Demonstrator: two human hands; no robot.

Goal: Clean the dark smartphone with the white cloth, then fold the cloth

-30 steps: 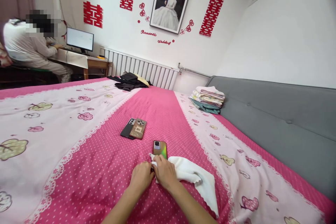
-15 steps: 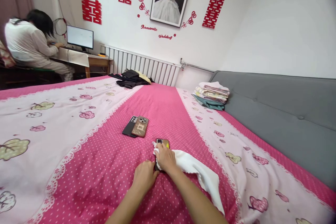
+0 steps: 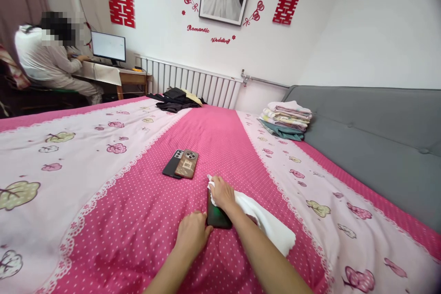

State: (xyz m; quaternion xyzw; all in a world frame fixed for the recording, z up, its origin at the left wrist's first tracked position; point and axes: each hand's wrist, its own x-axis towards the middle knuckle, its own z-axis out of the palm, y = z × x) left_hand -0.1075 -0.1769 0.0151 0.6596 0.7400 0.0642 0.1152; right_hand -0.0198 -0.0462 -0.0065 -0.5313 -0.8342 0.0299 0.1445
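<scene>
A dark phone (image 3: 219, 218) lies on the pink polka-dot bedspread, its lower half showing a greenish sheen. My right hand (image 3: 222, 191) presses a bunched white cloth (image 3: 270, 225) against the phone's upper end, covering it. The rest of the cloth trails to the right beneath my forearm. At the phone's lower left corner, my left hand (image 3: 193, 233) holds the edge between thumb and fingers. Just beyond, a brown patterned phone (image 3: 186, 165) rests partly over a black phone (image 3: 171, 165), both with camera lenses upward.
Dark clothes (image 3: 177, 99) lie in a heap at the bed's far side. Folded cloths (image 3: 287, 119) are stacked against the grey headboard (image 3: 372, 138). A person (image 3: 51, 59) in white sits at a desk with a monitor (image 3: 109, 47). A radiator (image 3: 189, 78) lines the wall.
My right hand and the cloth have moved up the phone, uncovering its lower half and covering its camera end. The left hand stays by the lower corner. The view has shifted slightly.
</scene>
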